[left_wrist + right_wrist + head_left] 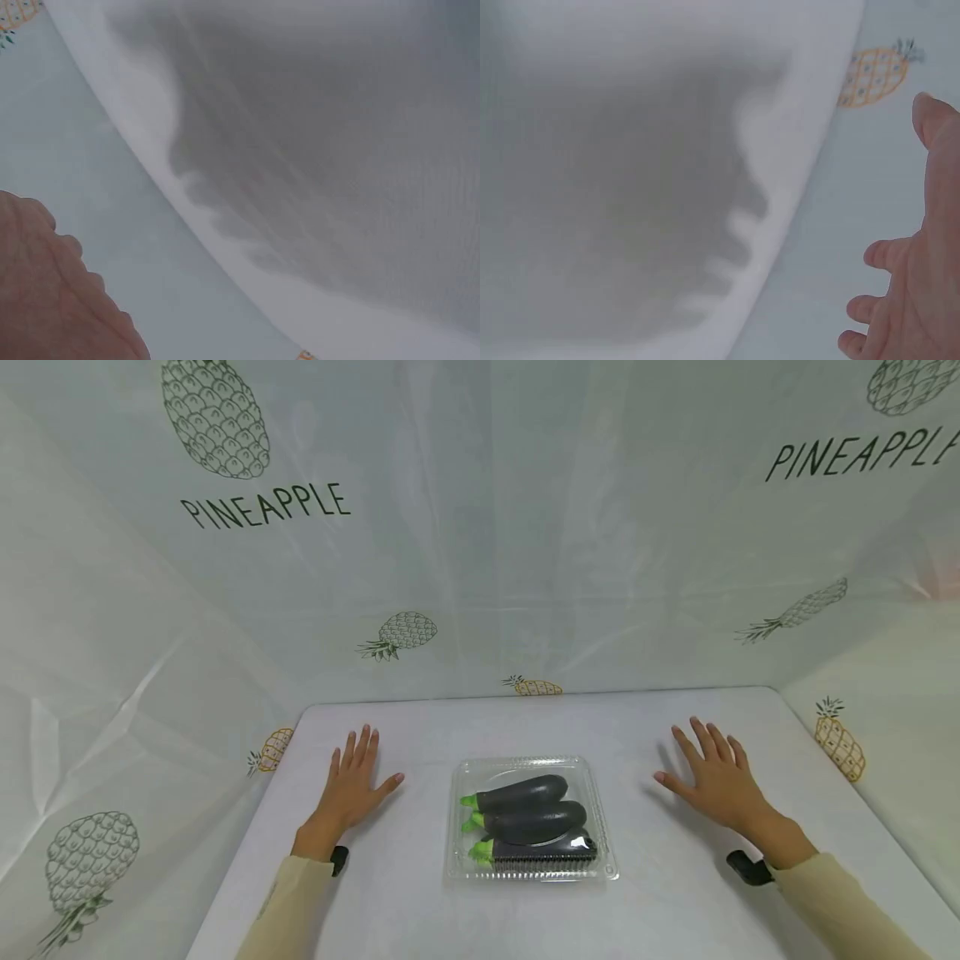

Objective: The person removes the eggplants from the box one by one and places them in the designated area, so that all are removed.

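Observation:
A clear plastic clamshell box (459, 852) sits on the white table, with dark eggplants (532, 821) with green stems seen through its lid. To the left of the box, my left hand (348, 793) is spread with straight fingers and holds nothing. On the other side, my right hand (720, 785) is likewise spread, its shadow falling on the tabletop. In the left wrist view the palm (60, 292) shows at the lower left corner. The right wrist view has the other palm (922, 292) at its right edge, fingers apart.
The white table (390, 910) has rounded far corners. Behind it and along both sides hangs a pale curtain (525, 527) printed with pineapples and lettering. A black band (340, 860) is on the left wrist, and a black device (748, 867) on the right.

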